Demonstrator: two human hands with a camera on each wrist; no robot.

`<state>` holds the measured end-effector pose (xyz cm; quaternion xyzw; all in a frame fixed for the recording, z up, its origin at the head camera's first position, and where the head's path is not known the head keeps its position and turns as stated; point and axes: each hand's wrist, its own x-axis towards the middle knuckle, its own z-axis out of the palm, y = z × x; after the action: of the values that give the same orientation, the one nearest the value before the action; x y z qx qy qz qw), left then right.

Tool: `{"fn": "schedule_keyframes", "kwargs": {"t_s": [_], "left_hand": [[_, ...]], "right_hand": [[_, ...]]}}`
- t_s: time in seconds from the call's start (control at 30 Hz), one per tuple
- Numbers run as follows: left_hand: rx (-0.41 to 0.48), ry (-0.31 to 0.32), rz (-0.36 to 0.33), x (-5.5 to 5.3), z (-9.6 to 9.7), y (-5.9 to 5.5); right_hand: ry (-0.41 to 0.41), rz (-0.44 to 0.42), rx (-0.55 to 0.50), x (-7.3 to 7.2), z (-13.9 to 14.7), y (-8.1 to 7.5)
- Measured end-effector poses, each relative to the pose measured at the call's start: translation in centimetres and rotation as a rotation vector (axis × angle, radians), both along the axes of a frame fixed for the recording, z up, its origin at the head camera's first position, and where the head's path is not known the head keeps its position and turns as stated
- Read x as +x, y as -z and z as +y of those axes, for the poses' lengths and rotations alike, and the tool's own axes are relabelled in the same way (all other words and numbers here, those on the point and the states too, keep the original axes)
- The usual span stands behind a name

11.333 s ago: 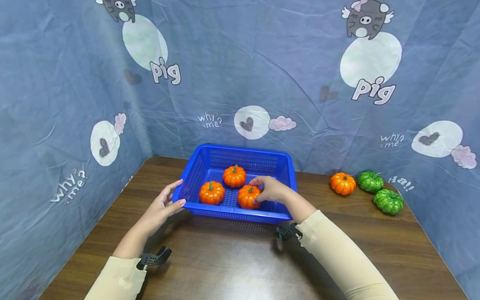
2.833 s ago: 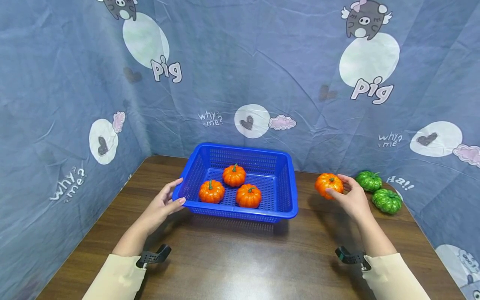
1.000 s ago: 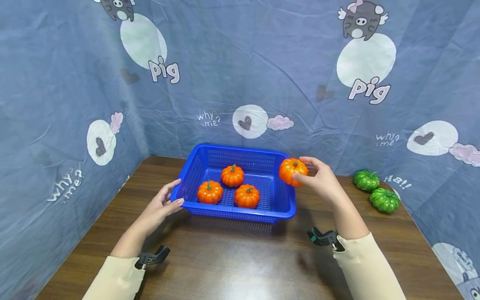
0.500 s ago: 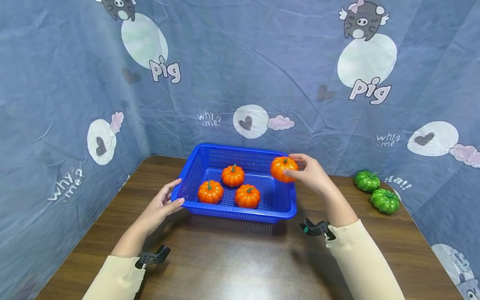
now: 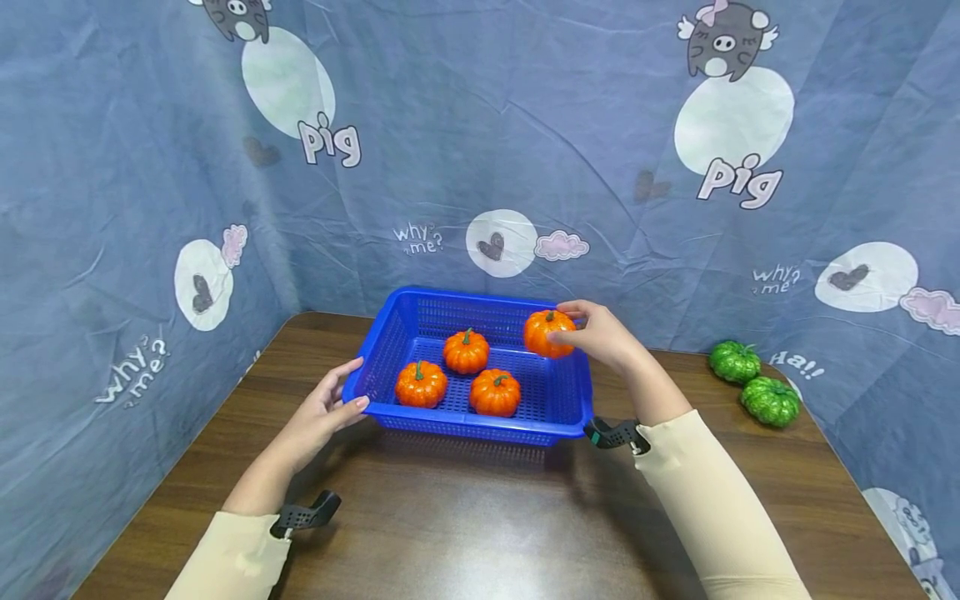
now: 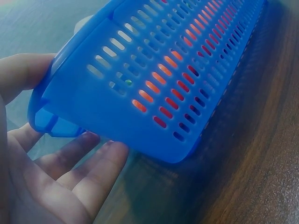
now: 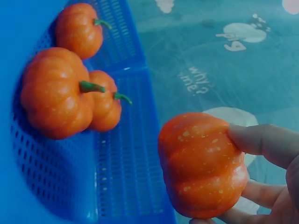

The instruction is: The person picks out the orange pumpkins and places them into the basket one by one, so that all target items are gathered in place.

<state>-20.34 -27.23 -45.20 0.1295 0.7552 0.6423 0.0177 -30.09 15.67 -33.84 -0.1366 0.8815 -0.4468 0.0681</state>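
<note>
My right hand (image 5: 603,333) grips a small orange pumpkin (image 5: 549,334) by its right side, thumb in front and fingers behind. The pumpkin hangs over the right end of a blue plastic basket (image 5: 480,422). In the right wrist view this held pumpkin (image 7: 201,163) shows pale speckles. Inside the basket sit three more orange pumpkins with green stems: one at left (image 5: 421,384), one behind (image 5: 466,352) and one in front (image 5: 495,393). My left hand (image 5: 318,421) holds the basket's left end, thumb on the rim and fingers beneath it, as the left wrist view shows at the rim (image 6: 39,100).
Two green pumpkins, one behind (image 5: 734,362) and one in front (image 5: 770,402), stand at the table's right side near the edge. The brown wooden table (image 5: 465,517) is backed by a blue printed curtain (image 5: 420,125) on several sides.
The right hand let go of a pumpkin in the basket, picked up the orange one beside the green pumpkins, and carried it left over the basket. The left hand has stayed on the rim.
</note>
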Motion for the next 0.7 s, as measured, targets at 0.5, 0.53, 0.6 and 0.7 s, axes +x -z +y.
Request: {"fn": "schedule_keyframes", "kwargs": {"t_s": [0.5, 0.53, 0.6, 0.7], "left_hand": [[-0.014, -0.013, -0.014, 0.0, 0.1, 0.0], [-0.014, -0.012, -0.013, 0.1, 0.0, 0.0], [-0.011, -0.01, -0.011, 0.1, 0.0, 0.0], [-0.01, -0.009, -0.011, 0.1, 0.0, 0.0]], "right_hand": [[-0.031, -0.064, 0.07, -2.1, -2.1, 0.5], [-0.029, -0.063, 0.076, -2.2, -2.2, 0.5], [-0.028, -0.056, 0.093, -2.4, -2.4, 0.6], [-0.033, -0.055, 0.108, -2.8, -2.8, 0.7]]}}
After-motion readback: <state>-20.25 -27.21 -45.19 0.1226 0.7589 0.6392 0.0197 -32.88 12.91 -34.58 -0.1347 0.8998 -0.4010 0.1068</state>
